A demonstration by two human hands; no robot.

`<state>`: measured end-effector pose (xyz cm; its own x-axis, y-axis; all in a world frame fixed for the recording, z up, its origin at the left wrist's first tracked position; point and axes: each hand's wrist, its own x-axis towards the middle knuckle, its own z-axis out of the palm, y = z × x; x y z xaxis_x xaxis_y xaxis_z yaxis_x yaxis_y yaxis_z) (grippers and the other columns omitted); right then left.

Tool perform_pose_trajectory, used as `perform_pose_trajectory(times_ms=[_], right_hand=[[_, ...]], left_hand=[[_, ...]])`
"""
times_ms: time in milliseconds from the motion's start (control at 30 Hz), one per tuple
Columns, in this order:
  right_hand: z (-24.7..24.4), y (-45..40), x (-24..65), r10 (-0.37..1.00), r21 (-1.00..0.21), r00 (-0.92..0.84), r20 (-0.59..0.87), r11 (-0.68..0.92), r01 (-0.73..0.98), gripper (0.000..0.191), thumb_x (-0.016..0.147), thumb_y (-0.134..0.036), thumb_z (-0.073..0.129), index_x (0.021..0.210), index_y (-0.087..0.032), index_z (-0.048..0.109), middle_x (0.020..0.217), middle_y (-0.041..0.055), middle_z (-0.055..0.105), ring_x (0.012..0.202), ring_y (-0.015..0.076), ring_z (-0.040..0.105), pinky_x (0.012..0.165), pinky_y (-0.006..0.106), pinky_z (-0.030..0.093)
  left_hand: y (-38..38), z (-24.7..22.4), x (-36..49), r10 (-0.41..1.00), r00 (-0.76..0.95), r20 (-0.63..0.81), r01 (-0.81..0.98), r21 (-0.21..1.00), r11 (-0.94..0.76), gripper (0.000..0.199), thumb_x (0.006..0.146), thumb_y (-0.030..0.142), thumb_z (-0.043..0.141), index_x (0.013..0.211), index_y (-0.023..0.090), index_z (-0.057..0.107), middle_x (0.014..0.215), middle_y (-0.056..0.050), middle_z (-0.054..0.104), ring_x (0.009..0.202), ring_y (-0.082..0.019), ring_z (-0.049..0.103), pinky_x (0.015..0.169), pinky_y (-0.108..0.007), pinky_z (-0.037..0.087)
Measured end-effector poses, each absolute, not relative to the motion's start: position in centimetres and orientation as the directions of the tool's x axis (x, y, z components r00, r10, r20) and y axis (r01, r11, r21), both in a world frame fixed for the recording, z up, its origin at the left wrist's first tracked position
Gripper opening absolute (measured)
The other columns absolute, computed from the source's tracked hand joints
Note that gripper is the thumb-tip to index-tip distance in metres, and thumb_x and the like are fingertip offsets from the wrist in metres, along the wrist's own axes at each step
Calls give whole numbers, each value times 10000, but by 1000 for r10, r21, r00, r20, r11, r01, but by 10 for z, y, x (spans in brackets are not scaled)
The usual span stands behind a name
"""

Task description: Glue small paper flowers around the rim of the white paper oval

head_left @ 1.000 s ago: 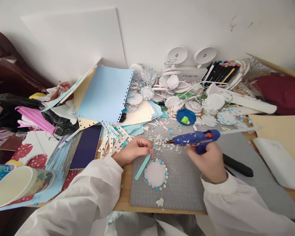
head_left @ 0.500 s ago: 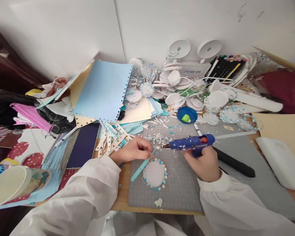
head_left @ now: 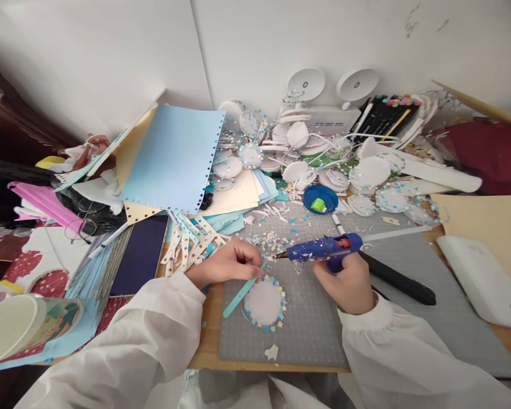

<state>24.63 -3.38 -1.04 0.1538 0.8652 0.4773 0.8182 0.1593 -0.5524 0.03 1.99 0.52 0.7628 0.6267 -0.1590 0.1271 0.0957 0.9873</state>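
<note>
My left hand (head_left: 234, 262) is closed in a pinch on slim teal tweezers (head_left: 241, 296), which slant across the left edge of a white disc (head_left: 264, 304). Small blue and cream stars ring that disc, flat on the grey cutting mat (head_left: 310, 335). In my right hand (head_left: 349, 282) is a blue hot glue gun (head_left: 323, 248), gripped by its handle and smeared with white glue strands. Its nozzle points left, just beyond the tweezers' tip. Loose paper stars (head_left: 266, 241) lie behind the nozzle. My left fingers hide whatever the tip may hold.
A blue lid (head_left: 320, 200) with a green piece sits behind the glue gun. Star-trimmed white discs (head_left: 298, 136) pile up along the wall. Punched blue paper (head_left: 174, 159) leans at left, near a paper cup (head_left: 25, 324). A black rod (head_left: 398, 278) and white device (head_left: 481, 281) lie right.
The whole view has shifted slightly left. The glue gun has moved a little left, its nozzle closer to my left fingers. Both hands keep their holds.
</note>
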Motion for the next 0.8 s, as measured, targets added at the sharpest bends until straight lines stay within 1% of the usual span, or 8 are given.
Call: perform_pose_trajectory(times_ms=[133,333,467,800], right_hand=[[-8,-34,246,880,-566,170,444,128,815,149,634,-318,539,542,-223,470,454,-10,514,411,151,487,475,279,440],[-8,-34,246,875,-553,140,464,162,818,105,640,-310,538,606,-212,521,489,0,540,443,166,518,501,285,461],[-10,-34,246,873,-538,146,466,149,829,128,641,-321,544,588,-210,509,480,-3,528,434,164,512,490,284,452],[-7,-34,245,876,-544,164,453,126,830,137,626,-341,535,585,-233,462,466,-10,513,421,161,485,482,291,448]], left_hand=[[20,6,0,621,768,-155,118,988,100,259,705,272,641,531,110,539,495,36,403,474,-61,313,454,-213,216],[19,7,2,621,770,-147,113,989,95,250,709,242,637,527,119,519,481,47,378,467,-60,303,452,-215,215],[19,7,2,622,770,-140,93,990,106,267,710,233,633,508,125,495,481,49,367,467,-59,298,456,-215,223],[20,7,1,620,769,-153,122,988,93,238,702,235,628,524,119,522,480,47,382,465,-58,308,449,-208,226]])
